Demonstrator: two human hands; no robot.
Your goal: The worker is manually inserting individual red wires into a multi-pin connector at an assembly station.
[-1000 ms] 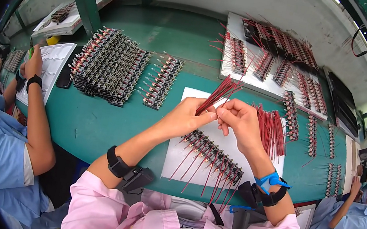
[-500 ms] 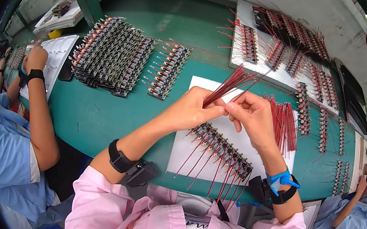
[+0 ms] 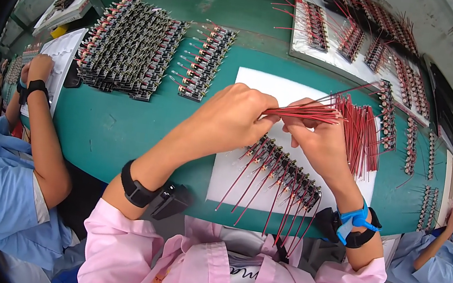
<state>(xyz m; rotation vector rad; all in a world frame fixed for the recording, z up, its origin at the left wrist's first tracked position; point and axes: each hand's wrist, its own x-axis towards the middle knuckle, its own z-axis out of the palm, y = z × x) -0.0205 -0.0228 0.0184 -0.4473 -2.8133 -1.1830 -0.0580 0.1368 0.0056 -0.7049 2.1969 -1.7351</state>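
My left hand pinches one end of a bundle of thin red wires, which now lies nearly level and points to the right. Against the bundle's other side is my right hand, its fingers curled behind the wires and its thumb bent below them. Just under both hands, a row of small black circuit boards slants across a white sheet. Red wires hang from these boards toward me. A pile of loose red wires lies beside my right hand on the sheet's right side.
Stacked circuit-board strips and a single strip stand at the left on the green table. A raised white board at the back right carries more wired strips. Co-workers sit at both sides, one in a blue sleeve.
The wire bundle has swung from pointing up and away to lying level toward the right. My left hand has turned and risen slightly; my right hand has come under the wires.
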